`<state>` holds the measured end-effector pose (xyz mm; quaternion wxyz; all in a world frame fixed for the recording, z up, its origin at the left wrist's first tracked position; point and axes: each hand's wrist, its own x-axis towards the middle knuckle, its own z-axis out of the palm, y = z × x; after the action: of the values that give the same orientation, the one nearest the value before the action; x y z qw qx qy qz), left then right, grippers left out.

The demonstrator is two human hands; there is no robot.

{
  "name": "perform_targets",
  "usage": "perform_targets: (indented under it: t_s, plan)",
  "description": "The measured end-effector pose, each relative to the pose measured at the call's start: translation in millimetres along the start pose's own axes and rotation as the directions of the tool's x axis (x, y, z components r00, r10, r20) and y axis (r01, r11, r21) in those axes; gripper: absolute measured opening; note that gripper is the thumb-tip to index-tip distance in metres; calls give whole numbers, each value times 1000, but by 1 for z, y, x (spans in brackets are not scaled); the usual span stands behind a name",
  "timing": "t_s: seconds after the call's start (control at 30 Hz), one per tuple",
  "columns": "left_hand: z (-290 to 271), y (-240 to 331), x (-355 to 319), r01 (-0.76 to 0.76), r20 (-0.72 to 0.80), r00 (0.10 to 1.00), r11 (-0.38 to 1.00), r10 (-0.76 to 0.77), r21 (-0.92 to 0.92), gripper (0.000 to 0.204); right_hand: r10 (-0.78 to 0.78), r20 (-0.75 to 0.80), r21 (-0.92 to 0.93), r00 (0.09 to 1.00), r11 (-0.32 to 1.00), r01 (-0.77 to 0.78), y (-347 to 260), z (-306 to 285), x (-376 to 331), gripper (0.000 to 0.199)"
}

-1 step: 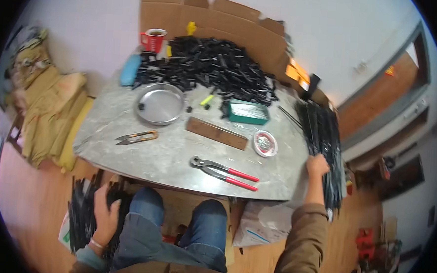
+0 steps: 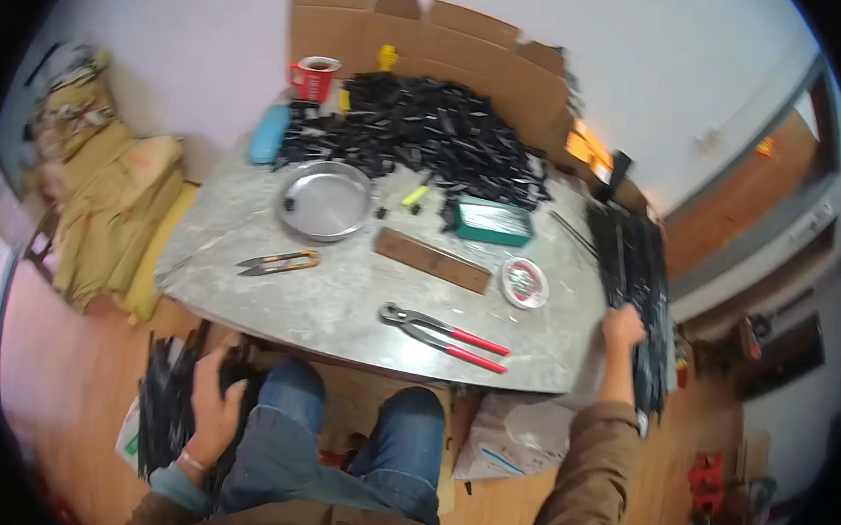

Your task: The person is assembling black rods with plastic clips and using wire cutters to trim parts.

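Observation:
My right hand (image 2: 624,325) is closed at the near left side of a bundle of long black strips (image 2: 649,289), which lies along the table's right edge. Its fingers are curled over some of the strips; how many they grip is hidden. Low on the left, my left hand (image 2: 215,409) has its thumb and fingers apart. It hangs beside more long black strips (image 2: 164,396) and holds nothing that I can see. Pincers with red handles (image 2: 450,338) lie near the table's front edge, between the hands.
On the grey table (image 2: 275,307) are thread snips (image 2: 280,263), a round metal pan (image 2: 326,200), a brown bar (image 2: 432,260), a small round tub (image 2: 524,283) and a green box (image 2: 492,223). Behind them spreads a heap of short black pieces (image 2: 427,130), near a red cup (image 2: 314,78).
The whole view has shifted slightly, so the table and its things sit a little farther right. Both hands keep nearly the same pose and place relative to the strips.

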<state>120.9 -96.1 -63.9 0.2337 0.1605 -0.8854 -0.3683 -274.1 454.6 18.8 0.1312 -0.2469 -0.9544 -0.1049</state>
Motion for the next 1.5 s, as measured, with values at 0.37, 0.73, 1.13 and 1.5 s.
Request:
perform_targets:
  t_s: [0.37,0.73,1.13,1.5]
  plan:
    - [8,25,-2,-61,2,998,997,61,-39,51,-120,-81,308,989,941,139,3,-2,12,36]
    - [-9,24,-13,-34,37,999,999,35,-15,48,-153,-169,132,974,975,176,4,-30,17,23]
    - [-15,46,-13,-139,62,987,983,147,-117,38,-262,-260,6,929,962,273,43,-72,51,22]
    - [19,165,47,-263,260,809,719,528,-643,22,-456,-397,639,796,485,597,-15,-275,-73,23]
